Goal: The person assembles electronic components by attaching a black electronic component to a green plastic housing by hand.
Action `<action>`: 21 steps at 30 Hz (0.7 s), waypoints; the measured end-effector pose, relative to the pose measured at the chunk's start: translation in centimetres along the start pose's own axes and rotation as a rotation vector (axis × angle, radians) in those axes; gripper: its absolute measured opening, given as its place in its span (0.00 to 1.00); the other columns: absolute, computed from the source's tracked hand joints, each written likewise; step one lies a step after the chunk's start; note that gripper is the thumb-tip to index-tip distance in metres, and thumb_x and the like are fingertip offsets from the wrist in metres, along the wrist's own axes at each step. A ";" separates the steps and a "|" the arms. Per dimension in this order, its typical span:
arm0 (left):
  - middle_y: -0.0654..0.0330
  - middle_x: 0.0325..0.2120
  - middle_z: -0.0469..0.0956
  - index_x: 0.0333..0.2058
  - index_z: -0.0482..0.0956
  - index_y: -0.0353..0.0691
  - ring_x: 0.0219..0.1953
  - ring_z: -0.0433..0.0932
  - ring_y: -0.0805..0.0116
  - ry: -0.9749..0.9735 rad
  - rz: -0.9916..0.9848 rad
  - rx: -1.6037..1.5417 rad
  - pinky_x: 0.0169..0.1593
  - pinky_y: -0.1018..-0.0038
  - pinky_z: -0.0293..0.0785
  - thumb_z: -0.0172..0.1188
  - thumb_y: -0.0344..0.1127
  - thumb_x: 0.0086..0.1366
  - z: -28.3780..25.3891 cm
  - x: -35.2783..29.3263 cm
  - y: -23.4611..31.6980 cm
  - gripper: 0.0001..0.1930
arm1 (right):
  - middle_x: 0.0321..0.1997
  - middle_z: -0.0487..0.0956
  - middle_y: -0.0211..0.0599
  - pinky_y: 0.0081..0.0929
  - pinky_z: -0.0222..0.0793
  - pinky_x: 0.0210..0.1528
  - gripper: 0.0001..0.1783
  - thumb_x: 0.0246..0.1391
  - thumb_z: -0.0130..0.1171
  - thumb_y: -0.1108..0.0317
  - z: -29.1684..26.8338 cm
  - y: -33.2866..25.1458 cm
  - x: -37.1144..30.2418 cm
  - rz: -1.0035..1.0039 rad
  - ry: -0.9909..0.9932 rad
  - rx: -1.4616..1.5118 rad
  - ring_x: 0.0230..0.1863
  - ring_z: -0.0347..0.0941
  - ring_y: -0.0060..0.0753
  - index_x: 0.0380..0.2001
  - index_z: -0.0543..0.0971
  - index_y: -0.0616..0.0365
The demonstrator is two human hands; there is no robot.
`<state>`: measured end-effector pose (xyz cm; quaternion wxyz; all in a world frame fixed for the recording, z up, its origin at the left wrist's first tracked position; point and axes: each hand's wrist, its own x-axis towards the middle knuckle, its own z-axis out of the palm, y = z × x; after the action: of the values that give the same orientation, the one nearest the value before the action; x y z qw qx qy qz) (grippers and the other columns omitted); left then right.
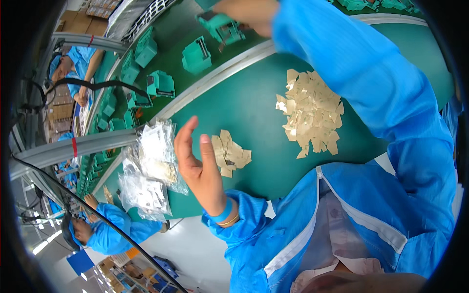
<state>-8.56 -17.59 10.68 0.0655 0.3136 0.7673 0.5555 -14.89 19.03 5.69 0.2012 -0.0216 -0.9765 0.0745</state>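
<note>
My left hand point(202, 173) is raised above the green worktable point(273, 171), thumb and forefinger apart, holding nothing. Just beside it lies a small heap of beige paper-like pieces point(229, 154). A larger heap of the same beige pieces point(312, 115) is spread under my right forearm. My right hand point(253, 13) reaches over the conveyor at the top, smeared by motion. Its fingertips are at the upper edge of a green plastic holder point(222, 29) with dark parts in it; whether they grip it cannot be made out. Another green holder point(197, 56) stands to its left.
Clear plastic bags of white pieces point(149, 180) lie left of my left hand. A metal rail point(210, 78) divides the worktable from the conveyor point(171, 29), which carries several green holders. Two co-workers in blue sit at the left. A black cable point(97, 200) crosses the left side.
</note>
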 end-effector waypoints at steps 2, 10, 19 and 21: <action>0.56 0.54 0.75 0.55 0.75 0.35 0.57 0.72 0.60 -0.074 0.016 0.210 0.64 0.65 0.62 0.60 0.30 0.66 -2.2 -0.8 -0.9 0.19 | 0.47 0.78 0.61 0.47 0.73 0.50 0.17 0.53 0.56 0.65 3.8 4.9 2.4 0.047 -0.090 -0.033 0.47 0.76 0.62 0.43 0.79 0.64; 0.52 0.45 0.71 0.55 0.77 0.42 0.48 0.72 0.55 -0.062 -0.032 0.485 0.52 0.64 0.70 0.70 0.32 0.57 -5.4 -3.7 -7.2 0.26 | 0.48 0.77 0.63 0.49 0.71 0.52 0.16 0.58 0.52 0.65 9.3 0.0 3.7 0.524 0.081 0.158 0.49 0.75 0.64 0.44 0.79 0.64; 0.57 0.40 0.71 0.46 0.84 0.41 0.42 0.72 0.62 -0.176 -0.006 0.478 0.46 0.68 0.71 0.71 0.28 0.53 -5.7 -0.7 -8.4 0.19 | 0.44 0.78 0.48 0.32 0.70 0.51 0.20 0.63 0.55 0.59 -5.5 -10.7 -3.0 0.505 0.377 0.791 0.47 0.74 0.39 0.49 0.73 0.66; 0.58 0.39 0.71 0.46 0.86 0.44 0.39 0.71 0.64 -0.137 -0.031 0.386 0.43 0.69 0.71 0.73 0.28 0.51 -6.3 -1.3 -9.7 0.20 | 0.44 0.75 0.37 0.24 0.69 0.49 0.17 0.63 0.55 0.65 -7.6 -13.2 -5.3 0.384 0.185 1.026 0.46 0.71 0.27 0.50 0.72 0.64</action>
<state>-14.35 -25.22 4.01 0.0647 0.3455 0.8581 0.3743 -7.18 6.65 12.54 0.2538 -0.1049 -0.7718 0.5734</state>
